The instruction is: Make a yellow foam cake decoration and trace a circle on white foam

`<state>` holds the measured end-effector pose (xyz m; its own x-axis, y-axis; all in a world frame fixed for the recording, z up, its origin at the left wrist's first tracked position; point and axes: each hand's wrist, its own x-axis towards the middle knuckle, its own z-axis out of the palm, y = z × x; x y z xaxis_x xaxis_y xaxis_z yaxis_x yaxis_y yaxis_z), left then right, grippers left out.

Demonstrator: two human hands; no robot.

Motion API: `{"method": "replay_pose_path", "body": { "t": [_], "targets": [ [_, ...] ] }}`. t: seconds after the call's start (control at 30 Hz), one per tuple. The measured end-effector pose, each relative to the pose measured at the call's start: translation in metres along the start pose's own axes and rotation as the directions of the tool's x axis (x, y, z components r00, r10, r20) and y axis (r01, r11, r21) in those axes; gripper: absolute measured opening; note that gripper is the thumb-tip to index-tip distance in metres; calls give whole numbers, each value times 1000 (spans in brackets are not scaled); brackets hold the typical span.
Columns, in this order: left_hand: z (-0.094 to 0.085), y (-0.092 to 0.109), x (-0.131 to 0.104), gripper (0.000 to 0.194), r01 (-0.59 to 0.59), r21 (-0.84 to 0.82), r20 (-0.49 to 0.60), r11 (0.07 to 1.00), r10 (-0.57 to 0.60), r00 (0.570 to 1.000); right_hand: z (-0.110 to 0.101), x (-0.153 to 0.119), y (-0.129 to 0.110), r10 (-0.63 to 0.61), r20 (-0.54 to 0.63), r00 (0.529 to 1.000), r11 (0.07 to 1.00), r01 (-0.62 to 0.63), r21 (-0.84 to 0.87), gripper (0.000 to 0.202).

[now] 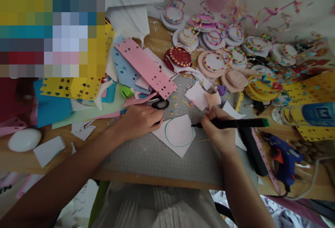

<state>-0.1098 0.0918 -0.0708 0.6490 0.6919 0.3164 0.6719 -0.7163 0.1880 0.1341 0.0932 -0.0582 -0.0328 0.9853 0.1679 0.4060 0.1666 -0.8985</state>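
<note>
My right hand (218, 130) is closed round a black marker (230, 123) with a green end. The marker's tip meets the right side of a green circle outline on a white piece of paper (179, 135). At the paper's left corner, my left hand (142, 120) has its fingers curled and pressed on the edge. Just beyond that hand lie black-handled scissors (160, 103). The paper rests on a grey gridded cutting mat (157, 161).
Small decorated paper hats (214, 62) crowd the back right. Punched pink foam (146, 67) and coloured sheets pile up at left. A blue glue gun (286, 158), a bottle (303, 114) and a long black object (252, 151) lie at right. A white oval object (24, 140) sits far left.
</note>
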Motion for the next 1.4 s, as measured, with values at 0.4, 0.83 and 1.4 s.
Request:
{"method": "replay_pose_path", "body": {
  "t": [0.4, 0.83, 1.4],
  "targets": [
    [1, -1, 0, 20, -6, 6, -14, 1000, 7, 1000, 6, -4, 1, 26, -72, 997, 1000, -27, -2, 32],
    [0, 0, 0, 19, 14, -6, 24, 1000, -14, 1000, 19, -8, 0, 66, -110, 992, 996, -59, 61, 35],
    [1, 1, -1, 19, 20, 6, 20, 1000, -20, 1000, 28, -18, 2, -31, -100, 994, 997, 23, -77, 33]
  ]
}}
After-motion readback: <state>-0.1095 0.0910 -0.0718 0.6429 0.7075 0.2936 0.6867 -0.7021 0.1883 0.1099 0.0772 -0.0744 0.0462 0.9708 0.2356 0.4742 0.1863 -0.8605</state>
